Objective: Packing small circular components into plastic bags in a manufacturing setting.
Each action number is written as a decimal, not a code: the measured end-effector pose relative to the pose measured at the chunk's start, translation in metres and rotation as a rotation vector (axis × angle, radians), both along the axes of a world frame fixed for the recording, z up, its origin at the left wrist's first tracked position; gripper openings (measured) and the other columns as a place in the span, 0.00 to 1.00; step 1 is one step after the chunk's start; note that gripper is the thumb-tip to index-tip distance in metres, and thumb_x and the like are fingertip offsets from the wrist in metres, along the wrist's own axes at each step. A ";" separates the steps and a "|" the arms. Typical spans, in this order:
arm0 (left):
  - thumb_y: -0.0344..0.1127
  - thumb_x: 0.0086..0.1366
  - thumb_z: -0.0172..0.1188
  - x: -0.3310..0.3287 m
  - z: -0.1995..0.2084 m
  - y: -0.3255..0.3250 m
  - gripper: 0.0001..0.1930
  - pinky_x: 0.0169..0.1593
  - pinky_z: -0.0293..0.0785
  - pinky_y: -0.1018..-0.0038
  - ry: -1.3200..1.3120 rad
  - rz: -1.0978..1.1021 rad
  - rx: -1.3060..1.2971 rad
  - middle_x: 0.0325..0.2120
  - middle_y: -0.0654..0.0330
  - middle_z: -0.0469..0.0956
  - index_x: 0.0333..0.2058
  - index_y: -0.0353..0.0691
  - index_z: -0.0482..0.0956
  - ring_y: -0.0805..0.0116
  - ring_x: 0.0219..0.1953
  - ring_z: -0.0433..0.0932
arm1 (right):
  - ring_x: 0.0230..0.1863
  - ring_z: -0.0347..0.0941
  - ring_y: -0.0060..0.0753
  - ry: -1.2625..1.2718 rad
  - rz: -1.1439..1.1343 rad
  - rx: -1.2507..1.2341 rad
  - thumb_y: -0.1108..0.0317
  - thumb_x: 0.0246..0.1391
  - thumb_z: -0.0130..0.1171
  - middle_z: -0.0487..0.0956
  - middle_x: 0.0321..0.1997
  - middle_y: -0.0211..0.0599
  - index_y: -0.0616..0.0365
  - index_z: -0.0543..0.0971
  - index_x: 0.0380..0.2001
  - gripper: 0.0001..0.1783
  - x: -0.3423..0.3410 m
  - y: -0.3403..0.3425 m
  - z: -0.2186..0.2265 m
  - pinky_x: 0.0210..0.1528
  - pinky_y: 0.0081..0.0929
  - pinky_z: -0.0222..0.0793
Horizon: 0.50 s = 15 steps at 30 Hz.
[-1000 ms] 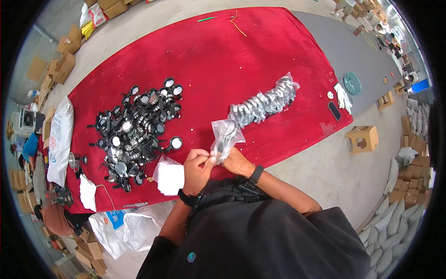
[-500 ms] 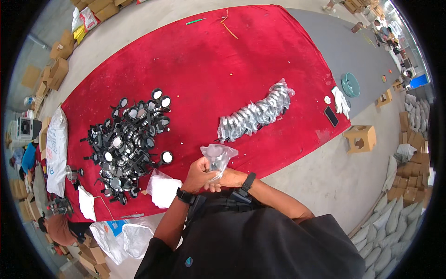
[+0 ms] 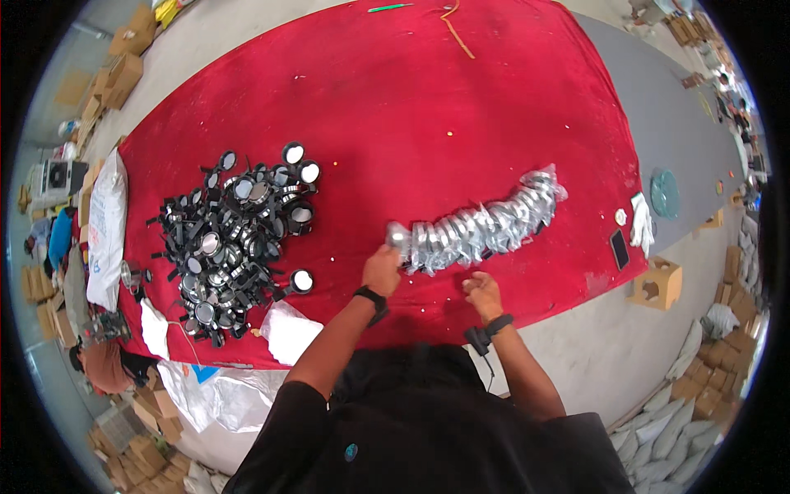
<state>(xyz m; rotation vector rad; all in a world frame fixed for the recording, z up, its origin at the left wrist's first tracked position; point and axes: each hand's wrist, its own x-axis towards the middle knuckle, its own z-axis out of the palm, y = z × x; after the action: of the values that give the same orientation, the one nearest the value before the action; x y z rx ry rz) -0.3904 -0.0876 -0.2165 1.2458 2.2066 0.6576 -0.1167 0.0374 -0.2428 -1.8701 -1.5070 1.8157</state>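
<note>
At the left end of a curved row of clear-bagged round silvery pieces (image 3: 485, 226), my left hand (image 3: 383, 272) grips one more piece in a clear plastic bag (image 3: 399, 236). Its fingers close on the lower part of the bag, and the piece's round face shows above them. Just below the row's middle, my right hand (image 3: 483, 295) hovers over the red cloth with loosely bent fingers apart and nothing visible in them. To the left lies a heap of black pieces with round, mirror-like faces (image 3: 234, 239), unbagged.
A red cloth (image 3: 387, 99) covers the table. A stack of clear plastic bags (image 3: 290, 333) lies by its near edge, left of my left arm. On the right are a phone (image 3: 620, 249), white gloves (image 3: 641, 222) and a teal basket (image 3: 663, 194). A cardboard-coloured stool (image 3: 658, 281) stands beyond the edge.
My hands have parted. The left has carried the bagged piece forward to the row's left end; the right has let go of the bag and moved right. The view has shifted too.
</note>
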 end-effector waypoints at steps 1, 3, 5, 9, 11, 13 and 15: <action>0.21 0.54 0.58 0.005 -0.012 0.005 0.10 0.44 0.77 0.47 -0.014 -0.032 0.068 0.38 0.45 0.78 0.35 0.39 0.78 0.37 0.41 0.79 | 0.41 0.80 0.29 0.013 0.038 -0.124 0.64 0.60 0.67 0.83 0.43 0.36 0.62 0.76 0.55 0.23 -0.015 0.018 0.009 0.41 0.31 0.78; 0.23 0.51 0.64 0.013 -0.018 0.013 0.14 0.46 0.79 0.51 -0.093 -0.046 -0.001 0.41 0.48 0.79 0.38 0.41 0.81 0.41 0.44 0.81 | 0.43 0.79 0.30 0.032 0.021 -0.302 0.60 0.62 0.66 0.80 0.45 0.31 0.57 0.75 0.56 0.23 -0.044 0.037 0.020 0.43 0.32 0.79; 0.23 0.51 0.65 0.019 -0.016 0.029 0.21 0.49 0.80 0.53 -0.140 -0.036 0.012 0.47 0.49 0.80 0.46 0.46 0.85 0.43 0.47 0.81 | 0.43 0.78 0.30 0.127 -0.067 -0.345 0.60 0.64 0.65 0.79 0.43 0.31 0.58 0.75 0.50 0.19 -0.062 0.051 0.020 0.46 0.34 0.80; 0.22 0.53 0.62 0.014 -0.018 0.049 0.18 0.48 0.79 0.52 -0.131 0.068 -0.026 0.47 0.45 0.78 0.45 0.43 0.84 0.41 0.47 0.81 | 0.45 0.77 0.32 0.262 -0.169 -0.308 0.61 0.65 0.65 0.77 0.47 0.33 0.59 0.74 0.50 0.18 -0.092 0.064 0.011 0.50 0.39 0.79; 0.22 0.55 0.61 0.001 -0.014 0.053 0.15 0.50 0.78 0.51 -0.110 0.050 -0.030 0.45 0.44 0.78 0.41 0.42 0.83 0.40 0.48 0.79 | 0.47 0.77 0.33 0.302 -0.168 -0.331 0.61 0.65 0.65 0.77 0.48 0.33 0.60 0.74 0.51 0.19 -0.106 0.068 0.009 0.51 0.39 0.78; 0.21 0.55 0.60 -0.011 0.007 0.054 0.13 0.50 0.77 0.51 -0.138 0.025 -0.078 0.45 0.44 0.78 0.40 0.40 0.83 0.40 0.49 0.79 | 0.49 0.77 0.35 0.255 -0.192 -0.393 0.62 0.66 0.64 0.77 0.51 0.36 0.61 0.73 0.55 0.20 -0.116 0.072 0.009 0.52 0.40 0.77; 0.24 0.56 0.62 -0.022 0.017 0.046 0.09 0.51 0.75 0.53 -0.244 -0.021 -0.008 0.43 0.45 0.79 0.37 0.37 0.82 0.43 0.51 0.78 | 0.47 0.78 0.34 0.230 -0.175 -0.385 0.63 0.66 0.63 0.78 0.50 0.34 0.61 0.73 0.56 0.20 -0.114 0.072 0.006 0.49 0.36 0.78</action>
<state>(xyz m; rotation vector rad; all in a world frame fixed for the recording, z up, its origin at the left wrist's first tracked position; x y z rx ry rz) -0.4128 -0.0420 -0.1990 1.1185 1.9915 0.7496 -0.2303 0.1090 -0.2367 -1.7893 -0.9387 2.2619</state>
